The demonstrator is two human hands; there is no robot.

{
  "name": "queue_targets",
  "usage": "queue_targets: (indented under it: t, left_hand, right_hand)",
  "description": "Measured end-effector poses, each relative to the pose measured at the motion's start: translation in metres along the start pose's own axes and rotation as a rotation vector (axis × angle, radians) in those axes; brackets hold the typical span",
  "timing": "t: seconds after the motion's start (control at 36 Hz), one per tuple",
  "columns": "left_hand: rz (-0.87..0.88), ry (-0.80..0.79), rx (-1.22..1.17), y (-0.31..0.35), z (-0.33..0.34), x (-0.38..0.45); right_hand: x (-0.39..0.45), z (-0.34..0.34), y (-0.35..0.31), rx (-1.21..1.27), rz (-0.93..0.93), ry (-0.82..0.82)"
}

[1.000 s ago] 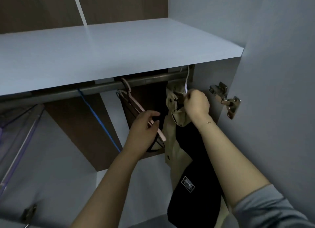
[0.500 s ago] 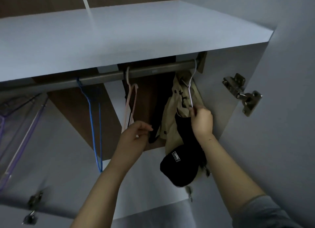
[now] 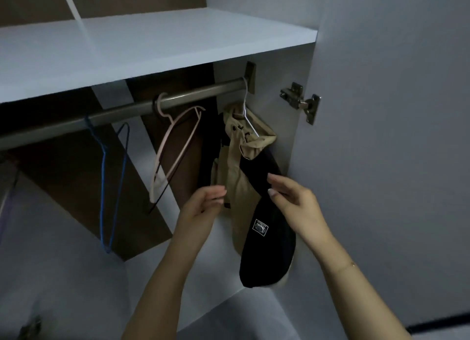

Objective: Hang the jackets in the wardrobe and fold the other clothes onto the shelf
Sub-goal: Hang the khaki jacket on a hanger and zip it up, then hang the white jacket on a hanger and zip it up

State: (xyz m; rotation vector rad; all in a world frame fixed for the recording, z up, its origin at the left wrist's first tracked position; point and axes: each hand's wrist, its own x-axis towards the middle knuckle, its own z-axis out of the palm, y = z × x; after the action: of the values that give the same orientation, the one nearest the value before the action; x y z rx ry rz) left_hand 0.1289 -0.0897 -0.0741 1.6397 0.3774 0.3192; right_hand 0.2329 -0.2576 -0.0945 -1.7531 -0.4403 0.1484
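Head view is showing the tan-and-black fabric jacket (image 3: 244, 177) hanging from a white wire hanger (image 3: 248, 116) on the metal rail (image 3: 193, 95); the left hand (image 3: 203, 207) and right hand (image 3: 292, 200) are hovering beside it, fingers relaxed, gripping nothing, probably ready to straighten it.

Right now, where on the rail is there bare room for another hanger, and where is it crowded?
Free: the rail between the blue hanger and pink hanger, and between the pink hanger and the jacket. The shelf above looks bare. Crowded: the rail's right end, where the jacket hangs by the side wall with the left hand and right hand beside it.
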Motion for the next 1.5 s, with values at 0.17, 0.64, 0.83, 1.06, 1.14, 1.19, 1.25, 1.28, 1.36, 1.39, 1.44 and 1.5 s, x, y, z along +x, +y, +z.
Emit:
queue_targets:
  t: [0.17,0.64,0.83,1.06,1.14,1.19,1.25,1.28,1.36,1.39,1.44,1.5]
  left_hand:
    - [-0.085,-0.231,-0.191,0.002,0.004,-0.052]
    - [-0.092,-0.865,-0.215,-0.006,0.132,-0.22]
    - [-0.073,-1.221,-0.103,0.011,0.211,-0.321]
    - [-0.084,-1.557,-0.024,0.008,0.302,-0.485]
    - [-0.108,-1.696,0.013,0.0,0.327,-0.56]
    - [-0.119,-1.795,0.04,-0.004,0.34,-0.611]
    - [-0.131,-1.883,0.078,-0.007,0.353,-0.661]
    - [-0.137,-1.921,0.098,-0.008,0.358,-0.684]
    - [-0.164,-2.017,0.15,-0.017,0.374,-0.745]
    - [-0.174,-2.044,0.171,-0.021,0.379,-0.762]
    - [-0.196,-2.097,0.22,-0.028,0.39,-0.794]
    - [-0.207,-2.141,0.278,-0.033,0.4,-0.822]
  right_hand:
    - [-0.121,-0.017,-0.019,0.206,0.119,0.063]
    - [-0.414,-0.094,-0.022,0.41,0.25,0.757]
    - [-0.551,-0.14,-0.021,0.49,0.256,1.193]
    - [-0.723,-0.165,-0.032,0.497,0.245,1.538]
    - [-0.798,-0.172,-0.037,0.477,0.27,1.673]
    - [-0.849,-0.174,-0.04,0.463,0.292,1.754]
    - [-0.897,-0.174,-0.041,0.456,0.314,1.826]
    - [-0.919,-0.173,-0.042,0.454,0.326,1.861]
    - [-0.974,-0.169,-0.042,0.456,0.346,1.975]
    - [-0.989,-0.168,-0.042,0.458,0.347,2.012]
    - [-1.016,-0.165,-0.041,0.474,0.352,2.085]
    - [-1.04,-0.164,-0.039,0.495,0.357,2.151]
